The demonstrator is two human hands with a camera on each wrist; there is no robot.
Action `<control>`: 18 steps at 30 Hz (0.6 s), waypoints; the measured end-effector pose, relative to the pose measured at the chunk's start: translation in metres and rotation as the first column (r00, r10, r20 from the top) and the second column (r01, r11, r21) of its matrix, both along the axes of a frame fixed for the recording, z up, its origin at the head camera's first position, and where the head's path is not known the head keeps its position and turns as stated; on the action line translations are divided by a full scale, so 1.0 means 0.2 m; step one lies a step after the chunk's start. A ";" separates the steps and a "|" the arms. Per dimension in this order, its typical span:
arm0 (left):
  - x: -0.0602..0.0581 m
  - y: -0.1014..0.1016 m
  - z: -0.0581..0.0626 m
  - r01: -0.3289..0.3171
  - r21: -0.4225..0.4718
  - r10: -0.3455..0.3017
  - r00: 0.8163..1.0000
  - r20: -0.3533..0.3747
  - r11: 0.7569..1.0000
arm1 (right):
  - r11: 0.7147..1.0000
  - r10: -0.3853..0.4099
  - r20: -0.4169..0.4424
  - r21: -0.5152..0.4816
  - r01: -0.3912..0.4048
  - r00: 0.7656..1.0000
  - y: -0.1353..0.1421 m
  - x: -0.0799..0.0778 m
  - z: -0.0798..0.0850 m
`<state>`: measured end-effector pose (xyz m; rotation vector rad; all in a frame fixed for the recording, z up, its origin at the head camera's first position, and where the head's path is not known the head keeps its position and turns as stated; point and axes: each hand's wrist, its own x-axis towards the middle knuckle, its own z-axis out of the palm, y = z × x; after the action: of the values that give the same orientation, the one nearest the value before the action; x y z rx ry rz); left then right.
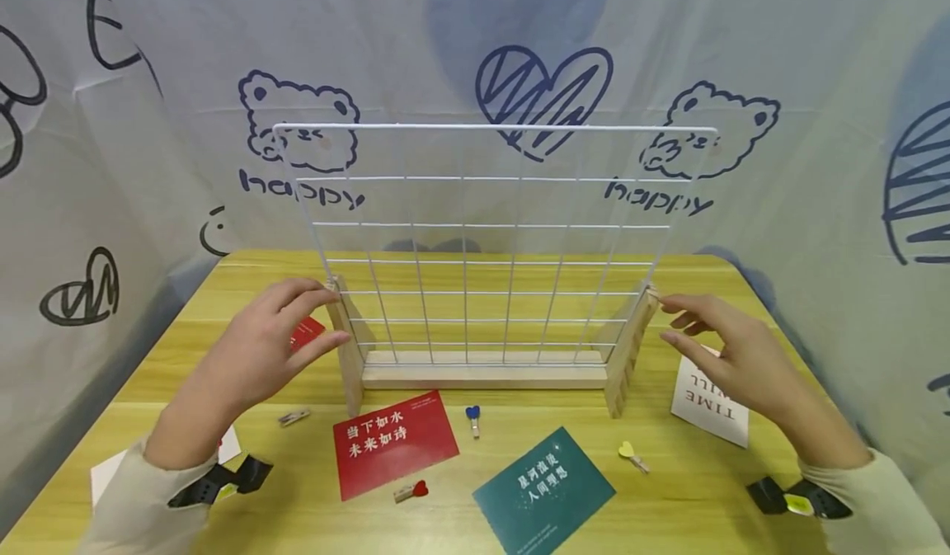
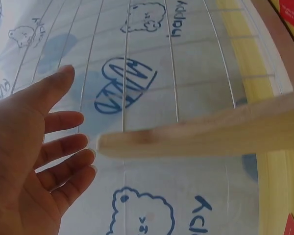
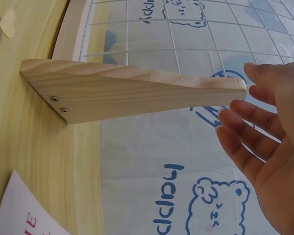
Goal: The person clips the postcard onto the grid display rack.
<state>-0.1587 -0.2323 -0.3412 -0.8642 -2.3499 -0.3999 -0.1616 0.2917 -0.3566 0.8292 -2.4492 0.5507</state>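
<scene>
A white wire grid panel stands upright in a light wooden stand, its lower edge along the wooden base bar. Beside the top of the left wooden support is my left hand, fingers extended and thumb apart. In the left wrist view its fingertips point at the support's end, with nothing in the grasp. My right hand is at the top of the right wooden support, fingers loosely bent and holding nothing. Two screws show low on that support's outer face.
On the wooden table lie a red card, a green card and a white card. Small clips with blue, red and yellow hearts lie among them. A printed curtain hangs behind.
</scene>
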 end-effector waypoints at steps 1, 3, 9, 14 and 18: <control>0.00 0.01 0.00 0.021 0.000 -0.021 1.000 -0.009 1.000 | 1.000 0.005 -0.002 -0.007 -0.005 1.000 0.00 0.00 -0.01; 0.02 0.04 -0.02 0.060 -0.004 -0.060 0.998 -0.006 0.998 | 0.999 0.020 0.000 -0.026 -0.020 1.000 0.00 0.01 -0.02; 0.05 0.14 -0.05 0.123 -0.045 -0.117 0.987 0.108 0.991 | 0.995 0.077 0.049 -0.071 -0.074 0.996 0.00 0.04 -0.06; 0.07 0.23 -0.09 0.194 -0.065 -0.177 0.964 0.200 0.979 | 0.990 0.110 0.129 -0.105 -0.097 0.985 0.01 0.06 -0.11; 0.09 0.30 -0.12 0.228 -0.076 -0.198 0.939 0.281 0.971 | 0.979 0.166 0.188 -0.151 -0.139 0.968 0.01 0.07 -0.17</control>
<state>-0.1408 -0.1716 -0.3659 -1.1885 -2.5552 -0.5124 -0.1479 0.2938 -0.3908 0.9520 -2.5046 0.8880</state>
